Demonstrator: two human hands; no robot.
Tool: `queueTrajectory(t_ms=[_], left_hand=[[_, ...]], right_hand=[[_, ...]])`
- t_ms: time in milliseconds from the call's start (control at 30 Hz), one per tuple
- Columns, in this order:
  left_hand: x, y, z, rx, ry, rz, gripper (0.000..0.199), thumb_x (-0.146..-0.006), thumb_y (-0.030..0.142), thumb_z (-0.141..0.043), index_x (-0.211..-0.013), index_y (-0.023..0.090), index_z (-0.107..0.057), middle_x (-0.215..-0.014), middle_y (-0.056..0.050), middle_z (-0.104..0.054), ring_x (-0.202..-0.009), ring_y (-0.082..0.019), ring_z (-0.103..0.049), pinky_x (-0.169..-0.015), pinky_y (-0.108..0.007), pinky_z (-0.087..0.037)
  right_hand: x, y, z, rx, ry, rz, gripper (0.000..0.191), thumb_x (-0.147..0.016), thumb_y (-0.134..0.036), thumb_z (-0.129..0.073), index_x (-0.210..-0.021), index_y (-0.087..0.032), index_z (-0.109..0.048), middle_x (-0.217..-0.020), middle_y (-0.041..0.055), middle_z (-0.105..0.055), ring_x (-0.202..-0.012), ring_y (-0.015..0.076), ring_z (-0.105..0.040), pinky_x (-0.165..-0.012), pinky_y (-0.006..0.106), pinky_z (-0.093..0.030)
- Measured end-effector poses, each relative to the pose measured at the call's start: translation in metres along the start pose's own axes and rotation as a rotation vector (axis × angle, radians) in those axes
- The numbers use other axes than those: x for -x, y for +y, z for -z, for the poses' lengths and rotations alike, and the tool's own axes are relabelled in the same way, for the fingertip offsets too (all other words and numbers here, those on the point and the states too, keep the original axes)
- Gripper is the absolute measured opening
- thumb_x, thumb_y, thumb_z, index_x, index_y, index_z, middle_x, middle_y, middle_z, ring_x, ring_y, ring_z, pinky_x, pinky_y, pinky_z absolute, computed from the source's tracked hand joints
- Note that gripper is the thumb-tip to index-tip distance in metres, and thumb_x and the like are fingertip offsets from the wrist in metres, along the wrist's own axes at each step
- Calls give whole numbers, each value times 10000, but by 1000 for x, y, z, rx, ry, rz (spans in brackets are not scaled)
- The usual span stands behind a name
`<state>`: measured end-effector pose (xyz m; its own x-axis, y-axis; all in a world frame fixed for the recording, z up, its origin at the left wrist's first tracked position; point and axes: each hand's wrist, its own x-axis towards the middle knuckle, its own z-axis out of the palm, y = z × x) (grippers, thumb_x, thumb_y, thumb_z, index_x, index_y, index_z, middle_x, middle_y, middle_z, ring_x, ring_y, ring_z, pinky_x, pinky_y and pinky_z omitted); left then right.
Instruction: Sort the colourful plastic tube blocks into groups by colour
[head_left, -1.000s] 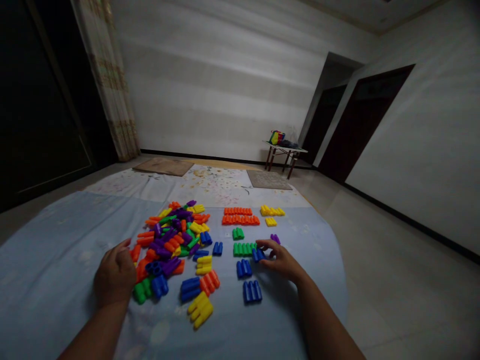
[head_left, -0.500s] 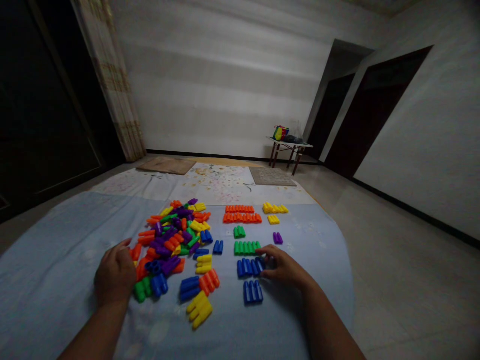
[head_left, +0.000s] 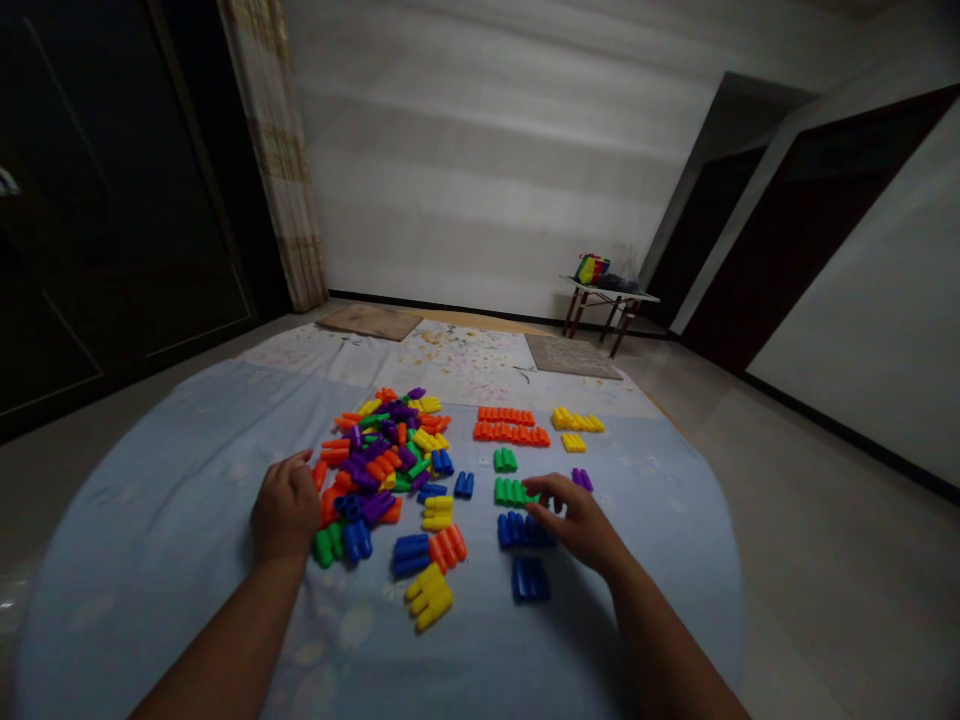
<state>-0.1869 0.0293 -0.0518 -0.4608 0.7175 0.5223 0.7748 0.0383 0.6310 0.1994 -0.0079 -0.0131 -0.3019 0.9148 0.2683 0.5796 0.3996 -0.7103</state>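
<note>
My left hand (head_left: 287, 508) rests on the cloth against the left side of a mixed pile of plastic connector pieces (head_left: 384, 462), its fingers loosely curved and apart, holding nothing I can see. Over the right ends of a green row (head_left: 511, 491) and a blue row (head_left: 517, 531) hovers my right hand (head_left: 576, 522), thumb and fingers spread with nothing between them. It partly covers both rows. Nearer me lies a blue piece (head_left: 531, 580), and a small green piece (head_left: 505, 460) sits beyond the green row.
Two orange rows (head_left: 511, 434), yellow pieces (head_left: 577, 420) and a purple piece (head_left: 582, 479) lie farther back. Loose yellow (head_left: 430, 598), orange (head_left: 448, 548) and blue (head_left: 412, 556) pieces are between my hands. Two mats (head_left: 574, 357) lie at the far edge of the cloth-covered table (head_left: 352, 660).
The view has turned left, so everything sits farther right. My right hand has lifted slightly from the blue row toward the green row. My left hand stays beside the pile.
</note>
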Motion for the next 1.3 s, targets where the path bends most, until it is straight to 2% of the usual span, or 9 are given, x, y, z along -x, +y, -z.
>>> queueTrajectory(t_ms=[167, 333, 433, 600, 800, 933, 1033, 1133, 1300], left_hand=[[0, -1, -1, 12, 0, -6, 425, -836, 303, -219, -980, 147, -587, -1029, -113, -610, -1023, -215, -539, -929, -359, -409], [0, 0, 1, 12, -12, -1, 444, -836, 307, -213, -990, 122, -586, -1058, -139, -600, -1038, -230, -526, -950, -374, -397], [0, -1, 1, 8, -23, -8, 452, -835, 305, -205, -999, 115, -581, -1059, -145, -596, -1047, -236, -521, -956, -389, -396], [-1, -5, 0, 11, -44, -60, 456, -832, 290, -194, -1003, 105, -574, -1031, -152, -600, -1066, -242, -512, -962, -406, -395], [-3, -3, 1, 9, -24, -32, 429, -823, 286, -210, -969, 130, -582, -1016, -137, -600, -1022, -243, -529, -937, -418, -415], [-3, -5, 0, 0, -28, -42, 410, -825, 280, -214, -949, 144, -580, -1019, -119, -604, -1044, -233, -523, -941, -391, -415], [-3, -5, 0, -12, -35, -27, 412, -832, 283, -211, -956, 149, -580, -1033, -117, -604, -1064, -239, -514, -945, -397, -409], [-2, -3, 1, -11, -40, -23, 408, -829, 280, -216, -960, 151, -580, -1043, -120, -599, -1069, -241, -512, -947, -399, -406], [-3, -1, 1, -1, -34, -30, 403, -830, 285, -215, -941, 161, -582, -1026, -113, -602, -1058, -243, -520, -940, -398, -414]], right_hand=[[-24, -61, -47, 164, -215, 146, 234, -806, -245, -566, -1021, -197, -643, -907, 51, -641, -799, 139, -586, -730, 254, -449], [-39, -100, -98, 540, -373, 177, 439, -791, -545, -526, -946, -162, -674, -886, 118, -665, -855, 243, -607, -743, 359, -459], [-41, -109, -115, 663, -390, 173, 485, -799, -575, -488, -934, -145, -666, -871, 135, -658, -847, 253, -608, -727, 372, -468], [-39, -109, -122, 624, -419, 302, 425, -797, -538, -504, -979, -184, -652, -868, 107, -644, -820, 233, -601, -700, 349, -473], [-38, -109, -131, 602, -396, 235, 486, -733, -571, -559, -986, -166, -644, -880, 121, -634, -839, 264, -586, -739, 395, -464], [-37, -97, -99, 353, -296, 268, 458, -708, -376, -650, -1143, -251, -576, -1028, 71, -609, -950, 224, -556, -830, 362, -437], [-32, -75, -51, 185, -171, 189, 511, -712, -192, -624, -1211, -248, -528, -1110, 60, -578, -1036, 191, -513, -898, 331, -405], [-20, -43, -5, 152, -100, 79, 560, -695, -106, -589, -1234, -233, -511, -1146, 65, -567, -1068, 193, -499, -931, 354, -386], [8, 13, 39, 221, -157, -90, 552, -670, -100, -575, -1209, -218, -542, -1157, 72, -577, -1054, 207, -521, -920, 379, -406]])
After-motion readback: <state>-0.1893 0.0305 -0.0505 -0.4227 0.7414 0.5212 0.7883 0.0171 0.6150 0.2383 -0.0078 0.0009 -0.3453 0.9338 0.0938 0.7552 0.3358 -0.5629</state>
